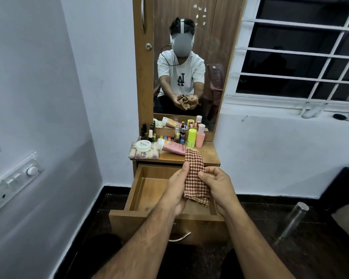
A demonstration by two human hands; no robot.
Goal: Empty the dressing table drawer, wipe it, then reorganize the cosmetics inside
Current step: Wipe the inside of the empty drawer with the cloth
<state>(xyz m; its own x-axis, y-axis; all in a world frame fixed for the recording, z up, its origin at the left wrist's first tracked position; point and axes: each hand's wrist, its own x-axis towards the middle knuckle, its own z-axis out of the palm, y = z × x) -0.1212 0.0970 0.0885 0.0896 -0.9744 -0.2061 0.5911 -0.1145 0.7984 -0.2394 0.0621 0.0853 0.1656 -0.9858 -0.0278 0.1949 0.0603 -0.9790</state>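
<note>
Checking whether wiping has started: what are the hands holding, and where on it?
Both grip the checkered cloth above the open drawer: left hand its left edge, right hand its right edge.

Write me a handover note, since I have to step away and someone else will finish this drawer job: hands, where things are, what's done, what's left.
Hands: left hand and right hand both grip the checked cloth, held above the open drawer.
Things: the visible part of the drawer holds nothing. The cosmetics stand and lie on the dressing table top: clear box with white jar, pink tube, yellow-green bottle, pink bottle, small bottles at the back.
Done: emptying, as far as it shows.
Left: wiping, if not yet finished, which cannot be told from here; then put the cosmetics back in order.
</note>
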